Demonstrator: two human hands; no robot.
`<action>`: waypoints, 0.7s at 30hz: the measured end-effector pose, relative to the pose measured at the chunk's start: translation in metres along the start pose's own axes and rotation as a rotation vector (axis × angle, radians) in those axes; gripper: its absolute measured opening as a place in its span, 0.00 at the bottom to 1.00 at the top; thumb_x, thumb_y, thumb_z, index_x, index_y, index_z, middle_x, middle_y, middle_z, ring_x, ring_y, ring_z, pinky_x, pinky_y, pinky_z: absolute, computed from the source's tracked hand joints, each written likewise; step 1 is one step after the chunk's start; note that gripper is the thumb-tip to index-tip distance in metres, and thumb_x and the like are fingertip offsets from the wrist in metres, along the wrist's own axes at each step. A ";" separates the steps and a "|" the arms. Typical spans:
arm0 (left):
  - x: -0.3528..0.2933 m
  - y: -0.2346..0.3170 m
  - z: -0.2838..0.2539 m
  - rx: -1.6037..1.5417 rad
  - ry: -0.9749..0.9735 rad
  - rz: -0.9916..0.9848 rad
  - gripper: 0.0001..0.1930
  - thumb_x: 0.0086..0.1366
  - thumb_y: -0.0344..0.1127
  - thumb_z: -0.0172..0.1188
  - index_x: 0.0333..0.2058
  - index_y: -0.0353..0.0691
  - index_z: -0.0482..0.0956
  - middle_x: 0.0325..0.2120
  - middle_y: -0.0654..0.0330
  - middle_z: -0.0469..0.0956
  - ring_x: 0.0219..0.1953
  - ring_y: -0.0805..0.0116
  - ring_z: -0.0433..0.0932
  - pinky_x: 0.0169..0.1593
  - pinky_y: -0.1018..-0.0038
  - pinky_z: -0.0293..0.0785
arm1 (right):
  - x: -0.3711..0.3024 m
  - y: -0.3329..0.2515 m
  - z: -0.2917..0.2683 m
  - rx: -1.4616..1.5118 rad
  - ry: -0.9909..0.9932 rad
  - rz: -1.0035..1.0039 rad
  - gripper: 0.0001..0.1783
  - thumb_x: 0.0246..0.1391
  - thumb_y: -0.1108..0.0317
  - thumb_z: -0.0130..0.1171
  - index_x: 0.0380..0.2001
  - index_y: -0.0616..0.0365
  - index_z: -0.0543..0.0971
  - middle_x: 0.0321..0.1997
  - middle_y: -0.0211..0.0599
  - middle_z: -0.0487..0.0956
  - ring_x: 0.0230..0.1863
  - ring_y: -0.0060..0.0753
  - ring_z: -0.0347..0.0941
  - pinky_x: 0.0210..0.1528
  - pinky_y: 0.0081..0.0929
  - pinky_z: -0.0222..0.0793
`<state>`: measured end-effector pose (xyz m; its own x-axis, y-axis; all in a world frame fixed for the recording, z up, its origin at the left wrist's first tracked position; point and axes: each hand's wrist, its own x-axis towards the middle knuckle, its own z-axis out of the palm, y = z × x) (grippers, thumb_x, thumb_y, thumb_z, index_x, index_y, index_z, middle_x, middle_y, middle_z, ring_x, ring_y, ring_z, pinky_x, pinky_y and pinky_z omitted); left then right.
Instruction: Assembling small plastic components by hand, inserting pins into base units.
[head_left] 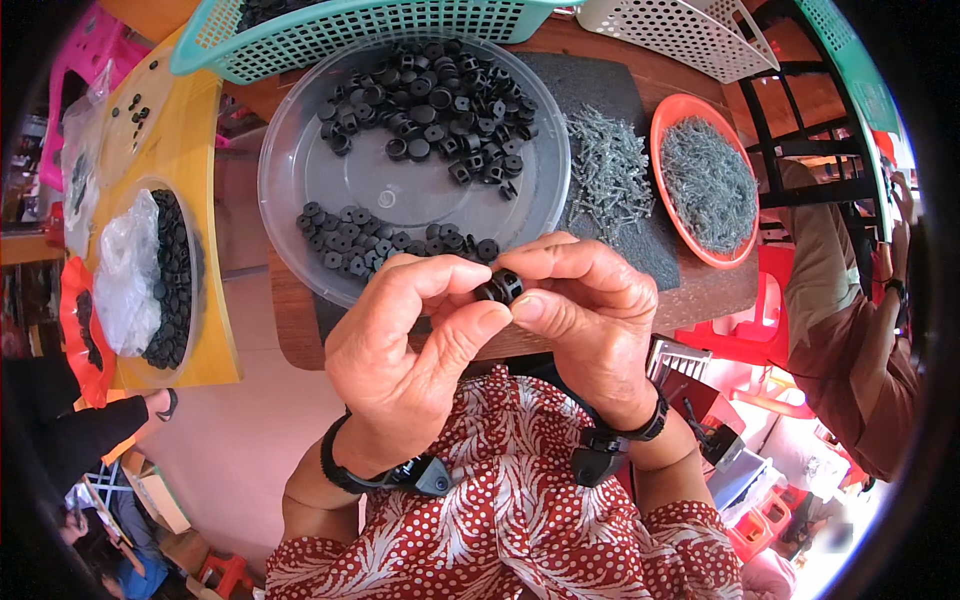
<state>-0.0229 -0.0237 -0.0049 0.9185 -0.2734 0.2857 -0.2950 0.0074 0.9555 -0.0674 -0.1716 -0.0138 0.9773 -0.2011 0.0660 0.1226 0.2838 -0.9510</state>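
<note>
A small round black plastic part (501, 287) with openings in its side is pinched between both my hands, above the near edge of the table. My left hand (405, 345) grips it from the left with thumb and forefinger. From the right, the thumb and fingertips of my right hand (585, 320) close on the same part. Just beyond my hands lies a large clear round tray (345, 185). Taller black plastic parts (440, 105) are heaped at its far side, and flat black discs (350, 238) lie at its near side.
Right of the tray, metal screws (607, 165) are piled on a dark mat (655, 245). An orange bowl (661, 150) holds more small pieces. Behind stand a green basket (380, 45) and a white basket (680, 40). A yellow table (215, 320) is at left; another person (850, 330) sits at right.
</note>
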 end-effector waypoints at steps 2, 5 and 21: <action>-0.001 0.000 0.002 -0.066 0.006 -0.059 0.13 0.51 0.25 0.67 0.36 0.31 0.77 0.26 0.61 0.75 0.26 0.77 0.73 0.30 0.83 0.70 | -0.001 0.001 -0.001 -0.039 -0.005 -0.031 0.14 0.46 0.84 0.60 0.39 0.66 0.78 0.37 0.37 0.77 0.38 0.23 0.73 0.43 0.20 0.69; -0.002 0.004 0.000 -0.108 -0.020 -0.129 0.14 0.52 0.23 0.66 0.39 0.30 0.77 0.29 0.62 0.74 0.30 0.77 0.72 0.34 0.83 0.69 | -0.001 0.001 -0.002 -0.080 -0.027 -0.082 0.14 0.45 0.84 0.60 0.39 0.66 0.78 0.37 0.38 0.77 0.38 0.23 0.73 0.42 0.19 0.69; 0.009 0.008 -0.004 -0.003 -0.164 -0.139 0.15 0.47 0.25 0.69 0.37 0.32 0.79 0.25 0.62 0.75 0.27 0.79 0.73 0.31 0.83 0.71 | -0.005 -0.006 -0.005 -0.130 0.016 -0.023 0.12 0.46 0.85 0.59 0.36 0.65 0.79 0.31 0.34 0.77 0.34 0.21 0.73 0.37 0.17 0.69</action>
<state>-0.0161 -0.0221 0.0055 0.8952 -0.4244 0.1358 -0.1677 -0.0387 0.9851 -0.0737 -0.1775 -0.0100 0.9715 -0.2216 0.0841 0.1203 0.1553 -0.9805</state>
